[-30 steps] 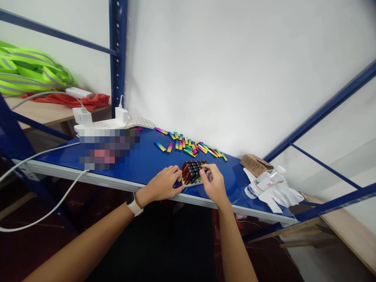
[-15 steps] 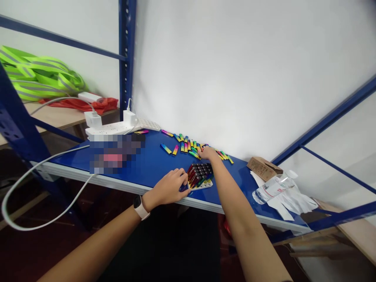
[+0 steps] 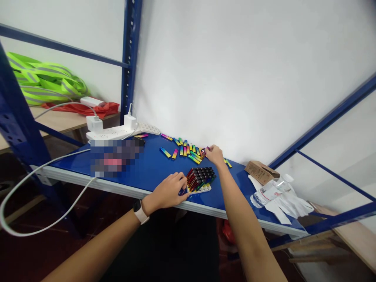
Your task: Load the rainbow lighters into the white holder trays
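Note:
A white perforated tray (image 3: 205,189) stands near the front edge of the blue shelf, bearing several dark-topped, colourful lighter-like pieces (image 3: 199,177) upright in rows. My left hand (image 3: 170,190) is closed at the tray's left corner, its thumb and fingers curled round that side. Behind the tray, several loose shiny rainbow-coloured pieces (image 3: 184,151) lie scattered near the wall. My right hand (image 3: 214,154) reaches to their right end, its fingertips pinched on a small purplish rainbow piece (image 3: 207,150).
At the left are a white power strip (image 3: 113,132) with plugs and cable, another white perforated tray (image 3: 149,128) and a blurred-out object (image 3: 117,158). At the right lie a cardboard box (image 3: 261,172), a water bottle (image 3: 270,192) and white gloves (image 3: 289,203).
My right hand has shifted slightly right among the loose pieces, and a piece now shows at its fingertips. My left hand stays at the tray. The camera view has moved slightly.

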Action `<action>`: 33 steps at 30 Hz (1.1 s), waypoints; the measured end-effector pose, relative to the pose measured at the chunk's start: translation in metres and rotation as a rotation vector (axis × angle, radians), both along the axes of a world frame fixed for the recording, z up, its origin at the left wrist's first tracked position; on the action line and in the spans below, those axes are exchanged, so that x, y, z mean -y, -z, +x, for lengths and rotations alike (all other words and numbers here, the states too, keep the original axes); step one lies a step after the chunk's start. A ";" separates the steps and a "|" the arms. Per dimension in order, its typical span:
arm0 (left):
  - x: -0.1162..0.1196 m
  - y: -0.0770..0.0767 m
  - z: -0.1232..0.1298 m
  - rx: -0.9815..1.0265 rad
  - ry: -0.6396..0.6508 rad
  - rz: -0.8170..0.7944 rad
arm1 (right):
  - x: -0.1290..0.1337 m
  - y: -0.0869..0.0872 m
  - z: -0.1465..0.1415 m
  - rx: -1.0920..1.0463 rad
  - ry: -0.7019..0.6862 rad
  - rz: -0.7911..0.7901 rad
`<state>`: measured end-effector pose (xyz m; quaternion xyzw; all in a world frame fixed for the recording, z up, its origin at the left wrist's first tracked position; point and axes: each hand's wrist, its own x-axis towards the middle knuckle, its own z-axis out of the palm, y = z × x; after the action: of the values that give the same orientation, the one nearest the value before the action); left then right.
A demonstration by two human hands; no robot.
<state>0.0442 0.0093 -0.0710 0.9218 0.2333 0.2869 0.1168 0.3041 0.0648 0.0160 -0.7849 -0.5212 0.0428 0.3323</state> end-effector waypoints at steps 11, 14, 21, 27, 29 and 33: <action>-0.001 0.000 -0.001 -0.017 0.005 0.006 | 0.120 0.029 0.003 -0.825 -0.148 0.805; -0.001 0.000 0.000 -0.019 0.003 0.006 | 0.142 0.053 -0.001 -1.015 -0.188 0.764; -0.003 0.001 0.000 -0.003 0.013 0.013 | 0.144 0.088 -0.013 -1.050 -0.164 0.669; -0.002 0.002 0.001 0.007 0.012 0.014 | 0.146 0.102 -0.034 -1.061 -0.209 0.589; -0.002 0.002 0.001 0.024 0.017 0.012 | 0.148 0.104 -0.036 -1.075 -0.223 0.553; -0.003 0.002 0.001 0.036 0.021 0.016 | 0.150 0.103 -0.034 -1.108 -0.249 0.492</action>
<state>0.0449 0.0119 -0.0727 0.9197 0.2192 0.3040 0.1165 0.2702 -0.0855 -0.0874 -0.4797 -0.3536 0.3609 0.7173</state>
